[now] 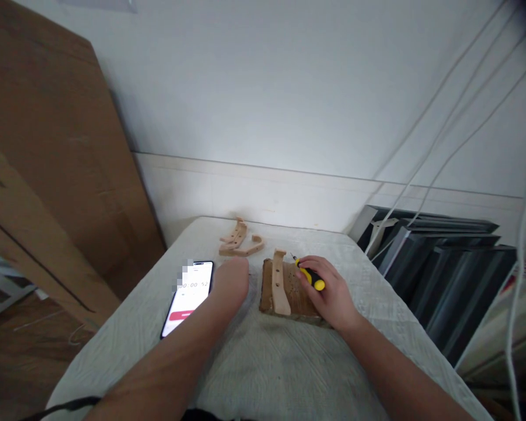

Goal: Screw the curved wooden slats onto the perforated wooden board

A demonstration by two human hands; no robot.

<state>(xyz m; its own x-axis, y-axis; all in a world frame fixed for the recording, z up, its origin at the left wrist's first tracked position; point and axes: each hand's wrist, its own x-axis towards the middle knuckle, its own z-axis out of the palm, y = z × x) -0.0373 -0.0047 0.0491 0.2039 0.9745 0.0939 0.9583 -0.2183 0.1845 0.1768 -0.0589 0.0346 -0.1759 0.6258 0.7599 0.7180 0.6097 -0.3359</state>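
Observation:
My right hand (328, 292) is closed round a small yellow and black screwdriver (310, 276), its tip pointing at a brown wooden board (294, 295) with small holes. A pale wooden hook piece (280, 282) lies on the board's left part. My left hand (230, 279) rests on the cloth just left of the board, next to a phone (188, 295); it looks like a closed fist seen from behind, fingers hidden. Two more pale wooden hook pieces (241, 240) lie farther back on the table.
The table is covered by a white cloth (263, 362). Large cardboard sheets (48, 175) lean on the left. Dark metal frames (447, 257) lean against the wall on the right, with white cables (442, 140) hanging above them.

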